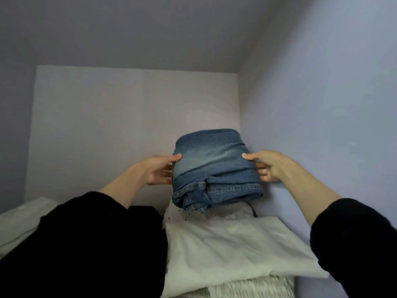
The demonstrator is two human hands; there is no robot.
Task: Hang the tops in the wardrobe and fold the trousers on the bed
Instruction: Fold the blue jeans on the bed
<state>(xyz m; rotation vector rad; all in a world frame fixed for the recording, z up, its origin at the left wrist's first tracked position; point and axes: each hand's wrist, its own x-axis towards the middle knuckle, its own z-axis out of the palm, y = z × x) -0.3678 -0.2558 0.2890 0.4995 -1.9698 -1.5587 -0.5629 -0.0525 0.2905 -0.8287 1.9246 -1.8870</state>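
Note:
A folded pair of blue jeans (214, 166) is held up inside a pale compartment, its lower edge just over a stack of white folded clothes (232, 250). My left hand (160, 171) grips the bundle's left side, thumb on top and fingers underneath. My right hand (266, 166) grips its right side the same way. Both forearms reach forward out of black sleeves.
The compartment's side wall (322, 125) stands close on the right and its back wall (129, 125) is just behind the jeans. Dark folded garments (148, 214) lie left of the white stack, and more white fabric (19, 224) lies at the far left.

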